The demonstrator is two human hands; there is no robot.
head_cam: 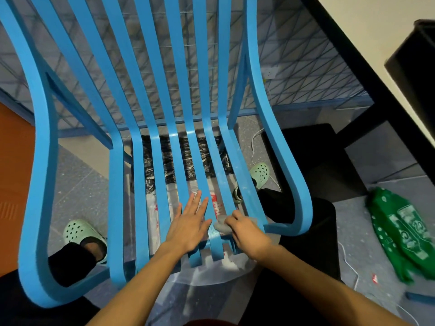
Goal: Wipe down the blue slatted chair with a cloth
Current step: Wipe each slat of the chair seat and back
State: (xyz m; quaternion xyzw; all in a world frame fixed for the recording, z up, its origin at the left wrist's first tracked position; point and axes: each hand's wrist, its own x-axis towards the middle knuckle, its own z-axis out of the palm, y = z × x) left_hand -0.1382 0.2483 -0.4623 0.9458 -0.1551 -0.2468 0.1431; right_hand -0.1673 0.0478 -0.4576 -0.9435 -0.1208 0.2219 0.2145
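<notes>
- Two hands are set on the chair (138,184): left hand (189,223) flat, fingers (195,201) straight; cloth (220,224) gripped by right hand (248,231).
- Each slat (237,184) is best rubbed lengthwise, firmly.

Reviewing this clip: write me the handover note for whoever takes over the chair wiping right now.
Left hand: open, lying flat on the middle seat slats.
Right hand: grips the grey cloth, pressed on a right-side seat slat near the front edge of the blue slatted chair.
Done: cannot tell which slats are already wiped.
Left: pale specks show on the right seat slats; backrest and armrests probably need wiping too.
</notes>
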